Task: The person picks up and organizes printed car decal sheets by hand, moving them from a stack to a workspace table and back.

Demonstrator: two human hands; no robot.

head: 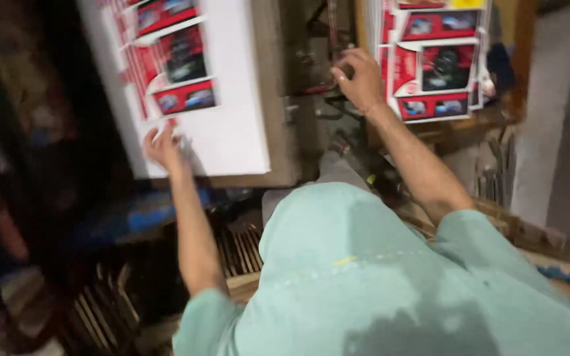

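My left hand (163, 146) rests with spread fingers on the near edge of a stack of white printed sheets (232, 125) bearing red and black package panels. My right hand (359, 79) reaches forward to the dark machine (311, 59) between the two stacks, its fingers curled on a small red-tipped part there; the grip is blurred. A second stack of red printed sheets (433, 62) lies just right of that hand. My pale green shirt fills the lower frame.
A wooden slatted frame (239, 250) sits below the left stack. A blue object (140, 214) lies under the left arm. A wooden ledge (529, 231) runs at right, with a grey wall (549, 112) behind. The left side is dark and blurred.
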